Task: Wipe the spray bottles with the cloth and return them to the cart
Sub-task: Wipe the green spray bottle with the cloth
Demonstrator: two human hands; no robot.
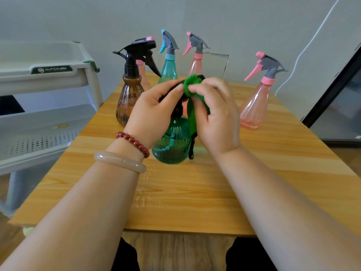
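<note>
A dark green ribbed spray bottle [172, 141] with a black trigger head stands on the wooden table [185, 192] in the middle of the head view. My left hand [154, 108] grips its black spray head from the left. My right hand [213, 114] pinches a green cloth [192, 85] bunched over the nozzle end of that head, and the cloth hangs down beside the bottle's neck. Most of the spray head is hidden by my fingers and the cloth.
Behind stand a brown bottle [129, 98], a small pink one [143, 73] half hidden, a teal one [169, 65], a pink one [196, 63], and another pink bottle [256, 102] at right. A glass pane [216, 65] leans at the back. The white cart [45, 90] stands left.
</note>
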